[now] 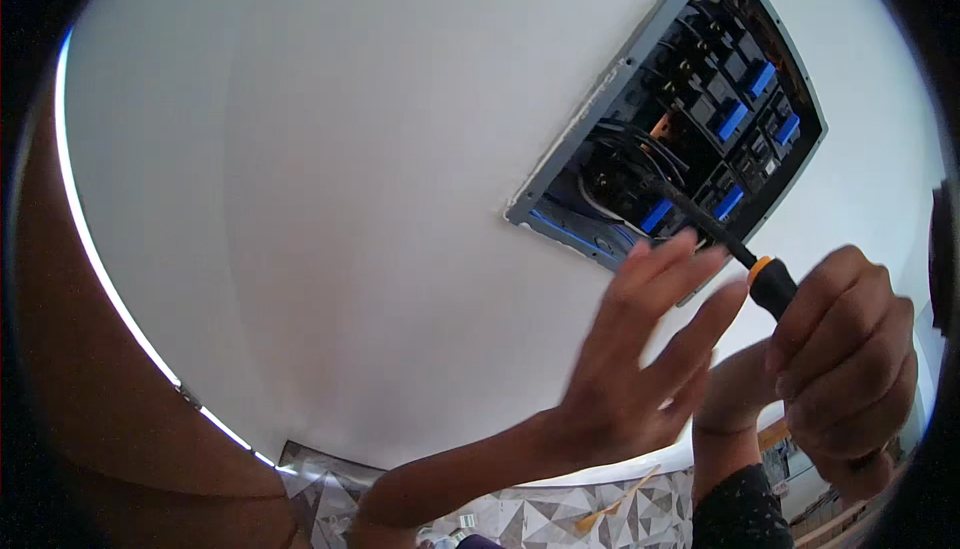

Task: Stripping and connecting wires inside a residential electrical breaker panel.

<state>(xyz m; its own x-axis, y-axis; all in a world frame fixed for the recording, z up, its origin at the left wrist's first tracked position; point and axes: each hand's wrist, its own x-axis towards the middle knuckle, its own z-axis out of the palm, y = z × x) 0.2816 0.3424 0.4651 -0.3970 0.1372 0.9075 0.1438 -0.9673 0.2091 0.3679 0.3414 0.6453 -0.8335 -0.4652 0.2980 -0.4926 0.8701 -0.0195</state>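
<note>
A recessed electrical panel (572,139) with a grey metal frame sits in the white wall at the upper right, its inside uncovered. Several black breakers with blue switches (733,120) fill it, and dark wires (630,139) bunch at its left side. My right hand (850,359) is wrapped round the black and orange handle of a screwdriver (772,287). The long dark shaft reaches into the panel's lower part, where the tip is lost among the wires. Beside the shaft, below the panel, my left hand (640,349) has its fingers spread and somewhat blurred, holding nothing visible.
White wall (380,199) surrounds the panel. A brown surface (110,369) edged by a bright strip (105,259) runs down the left. Far below lies a floor with grey and white triangles (530,514), with a yellowish broom-like thing (600,516) on it.
</note>
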